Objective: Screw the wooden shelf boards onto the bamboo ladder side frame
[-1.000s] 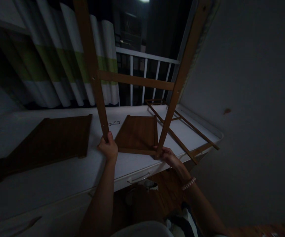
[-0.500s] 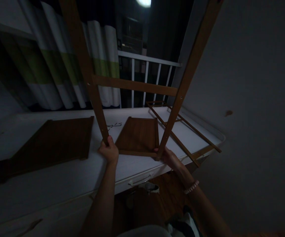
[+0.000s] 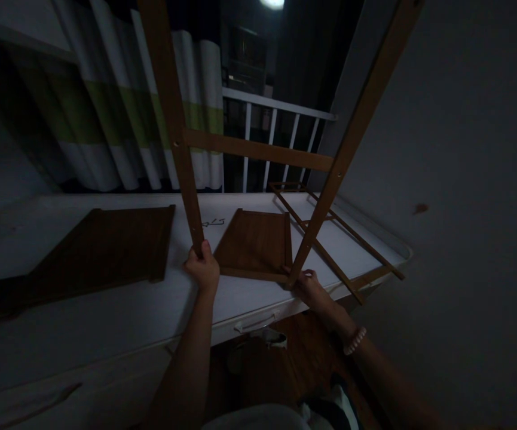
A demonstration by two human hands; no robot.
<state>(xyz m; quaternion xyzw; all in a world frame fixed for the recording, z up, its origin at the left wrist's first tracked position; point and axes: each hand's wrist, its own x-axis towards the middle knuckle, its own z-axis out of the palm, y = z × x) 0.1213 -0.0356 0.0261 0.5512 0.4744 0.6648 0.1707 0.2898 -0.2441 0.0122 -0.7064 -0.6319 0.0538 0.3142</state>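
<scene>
I hold a tall wooden frame [image 3: 258, 150] upright, two long rails joined by a crossbar, its feet down by the white surface [image 3: 106, 310]. My left hand [image 3: 203, 269] is closed round the bottom of the left rail. My right hand [image 3: 308, 286], with a bead bracelet at the wrist, grips the bottom of the right rail. Between the two rails a small brown wooden panel [image 3: 254, 243] lies flat on the white surface.
A larger dark wooden panel [image 3: 106, 248] lies flat to the left. A second thin wooden frame [image 3: 330, 239] lies at the right, overhanging the edge. Behind are striped curtains [image 3: 119, 113], a white railing [image 3: 280, 137] and a grey wall [image 3: 464, 179] on the right. Wooden floor shows below.
The frame and both hands have shifted slightly right and up in view, and the rails stand a little more upright. Both grips are unchanged.
</scene>
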